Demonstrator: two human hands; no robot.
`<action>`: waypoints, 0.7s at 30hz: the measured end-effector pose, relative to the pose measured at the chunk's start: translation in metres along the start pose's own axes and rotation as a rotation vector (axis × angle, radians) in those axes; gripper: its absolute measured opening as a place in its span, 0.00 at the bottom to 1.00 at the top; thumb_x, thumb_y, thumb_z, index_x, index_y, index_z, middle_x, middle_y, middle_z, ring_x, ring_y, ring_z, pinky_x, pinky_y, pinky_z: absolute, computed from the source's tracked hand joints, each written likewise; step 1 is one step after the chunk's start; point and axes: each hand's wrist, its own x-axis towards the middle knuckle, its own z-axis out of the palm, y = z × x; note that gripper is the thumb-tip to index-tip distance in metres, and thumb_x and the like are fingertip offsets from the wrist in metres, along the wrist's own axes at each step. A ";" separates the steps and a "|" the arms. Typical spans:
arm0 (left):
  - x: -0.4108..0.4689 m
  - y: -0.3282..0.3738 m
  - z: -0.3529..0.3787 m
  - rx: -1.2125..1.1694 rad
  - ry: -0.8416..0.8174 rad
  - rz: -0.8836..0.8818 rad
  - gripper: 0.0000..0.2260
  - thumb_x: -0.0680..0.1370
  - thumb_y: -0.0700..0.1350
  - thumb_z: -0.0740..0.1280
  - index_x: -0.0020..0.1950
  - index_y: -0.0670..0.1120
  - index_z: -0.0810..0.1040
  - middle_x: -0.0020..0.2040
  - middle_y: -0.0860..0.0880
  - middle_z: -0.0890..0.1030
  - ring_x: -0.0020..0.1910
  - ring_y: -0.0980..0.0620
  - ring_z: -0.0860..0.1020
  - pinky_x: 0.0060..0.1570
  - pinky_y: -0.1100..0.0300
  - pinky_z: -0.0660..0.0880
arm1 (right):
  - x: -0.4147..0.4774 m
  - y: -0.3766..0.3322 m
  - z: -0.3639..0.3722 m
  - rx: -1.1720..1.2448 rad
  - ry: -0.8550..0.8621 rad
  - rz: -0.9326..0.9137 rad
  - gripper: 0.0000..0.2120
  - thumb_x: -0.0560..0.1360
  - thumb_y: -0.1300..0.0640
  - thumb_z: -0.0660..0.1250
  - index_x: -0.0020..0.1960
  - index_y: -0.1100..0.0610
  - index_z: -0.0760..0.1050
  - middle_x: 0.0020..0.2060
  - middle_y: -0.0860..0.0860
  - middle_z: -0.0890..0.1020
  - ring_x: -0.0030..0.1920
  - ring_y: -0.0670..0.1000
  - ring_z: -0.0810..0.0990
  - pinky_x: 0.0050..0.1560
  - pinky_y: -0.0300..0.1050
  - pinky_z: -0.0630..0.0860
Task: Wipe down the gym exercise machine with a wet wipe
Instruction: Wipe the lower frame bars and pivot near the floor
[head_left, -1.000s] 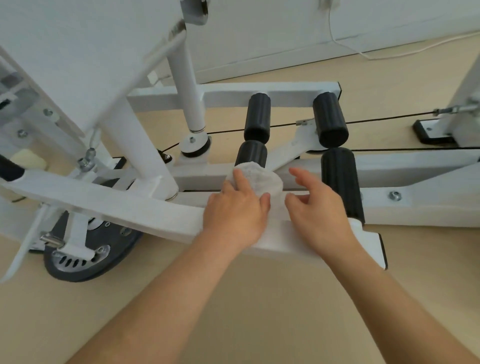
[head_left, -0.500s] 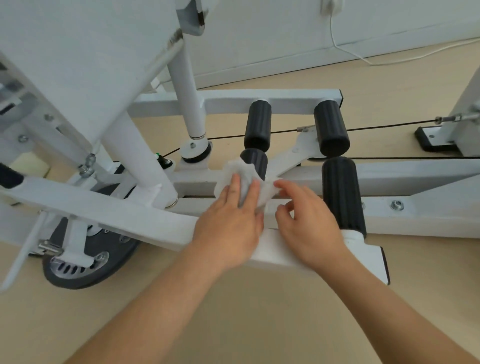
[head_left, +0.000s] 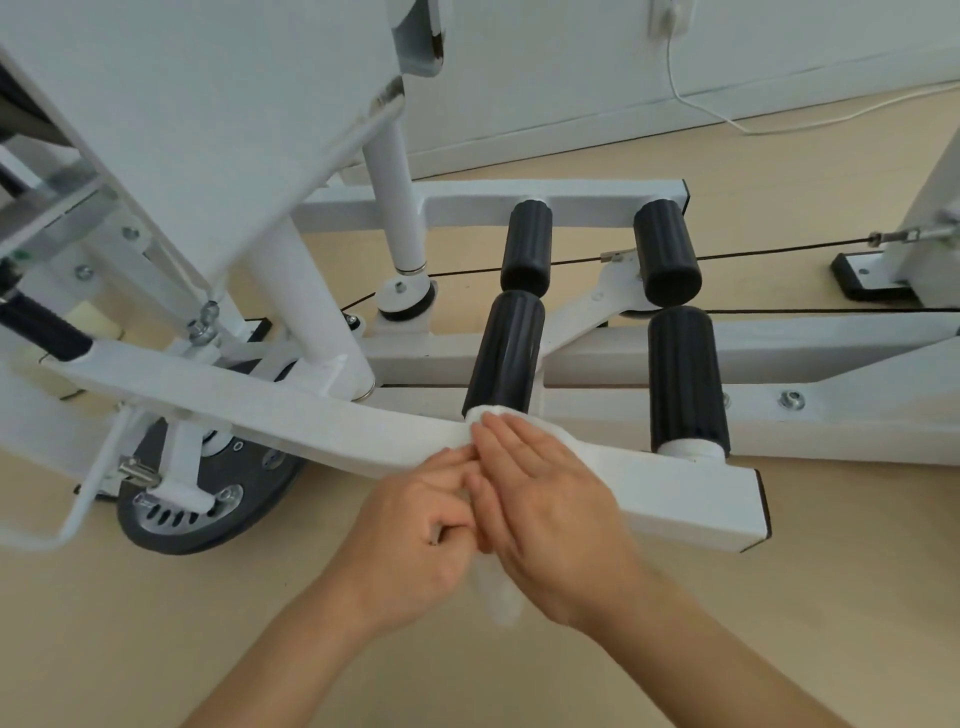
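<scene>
White wet wipe (head_left: 497, 597) | both hands pressing, seemingly | frame bar (head_left: 675, 483)

Beige floor (head_left: 779, 623) under white machine frame (head_left: 675, 358), dark weight plate (head_left: 171, 519)

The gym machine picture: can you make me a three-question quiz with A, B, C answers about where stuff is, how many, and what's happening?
1. Where is the wet wipe?
A. On the floor by the wall
B. Draped over the white bar, under the right hand
C. On the weight plate

2. How many black foam rollers show?
A. Two
B. Four
C. Six

3. What is the left hand doing?
A. Curled beside the wipe
B. Gripping a roller
C. Pulling the cable

Answers: B, the wipe's ends show above and below the flat right hand; B, two pairs are visible; A, its fingers are bent inward at the bar.
</scene>
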 end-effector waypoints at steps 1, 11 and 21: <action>0.000 0.001 -0.002 -0.034 0.063 -0.022 0.13 0.70 0.39 0.60 0.34 0.47 0.83 0.50 0.61 0.83 0.61 0.60 0.77 0.61 0.65 0.71 | -0.005 0.007 0.001 -0.105 -0.038 0.003 0.28 0.83 0.45 0.49 0.71 0.62 0.70 0.70 0.58 0.73 0.71 0.57 0.70 0.73 0.51 0.65; 0.018 0.002 0.018 0.313 0.194 -0.068 0.10 0.72 0.46 0.60 0.44 0.51 0.82 0.48 0.57 0.78 0.50 0.54 0.74 0.54 0.72 0.64 | -0.010 0.014 0.009 -0.347 -0.101 0.147 0.30 0.79 0.48 0.46 0.73 0.68 0.64 0.70 0.65 0.70 0.70 0.63 0.70 0.70 0.59 0.66; 0.036 0.022 0.047 0.516 0.134 0.030 0.09 0.72 0.44 0.57 0.48 0.49 0.76 0.47 0.52 0.73 0.47 0.48 0.72 0.41 0.51 0.74 | -0.058 0.060 -0.045 -0.305 -0.131 0.588 0.43 0.78 0.35 0.41 0.75 0.69 0.59 0.73 0.68 0.63 0.74 0.64 0.63 0.71 0.56 0.63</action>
